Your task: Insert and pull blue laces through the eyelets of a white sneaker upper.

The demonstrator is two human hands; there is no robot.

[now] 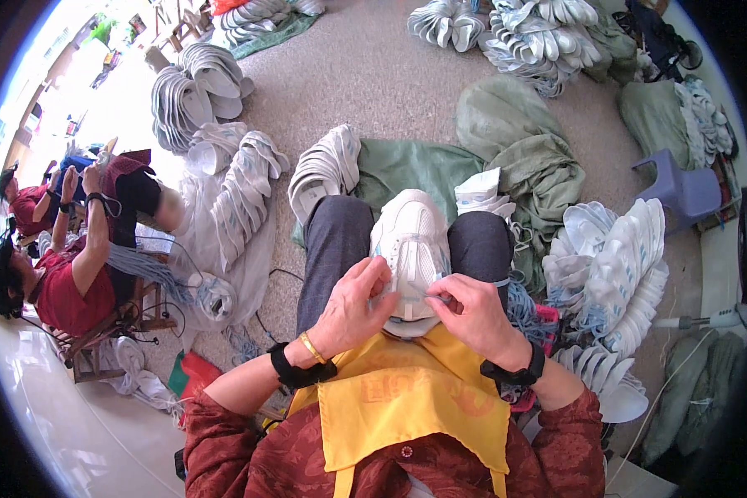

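Note:
A white sneaker upper [409, 228] with a mesh toe lies between my knees, toe pointing away from me. My left hand [350, 300] is at its left side, fingers bent and thumb apart, gripping the edge by the eyelets. On the other side, my right hand [473, 311] is closed in a pinch. A thin greyish strand, seemingly a shoelace [432, 296], runs from those fingertips over the upper's opening. Its far end is too small to make out. A yellow apron [415, 390] covers my lap just below the upper.
Stacked white shoe uppers stand at left [328, 170] and right [631, 266]. Blue-grey laces [520, 307] hang by a pink basket [548, 315] beside my right knee. Green sacks [506, 124] and a purple stool [681, 189] are beyond. Two people in red [70, 286] sit at left.

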